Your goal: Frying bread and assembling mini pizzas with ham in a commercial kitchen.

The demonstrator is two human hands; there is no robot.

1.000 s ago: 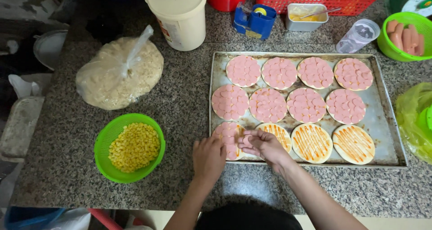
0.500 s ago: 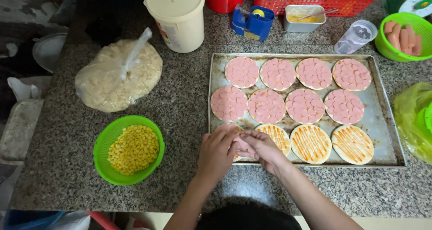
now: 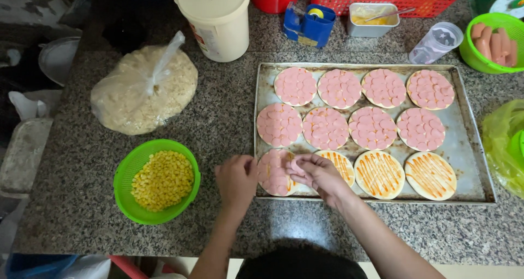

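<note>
- The left hand rests at the near left corner of the baking tray, its fingers curled loosely against the edge of the nearest round base; whether they pinch anything cannot be told.
- The right hand hovers over that same base, fingers narrowed around a small pink sausage slice.
- This base lies in the front row at the tray's left end, part covered with pink slices over orange sauce.
- Beside it to the right lie three more bases striped with orange sauce and bare of slices.
- Behind them, two rows of four bases are fully covered with pink slices.
- The tray sits on a speckled grey bench.
- Left of the hands stands a green bowl of yellow corn kernels.
- Further back lies a tied clear bag of pale shreds, with a cream tub behind it.
- At the far right corner a green bowl of whole sausages stands near a clear plastic cup.
</note>
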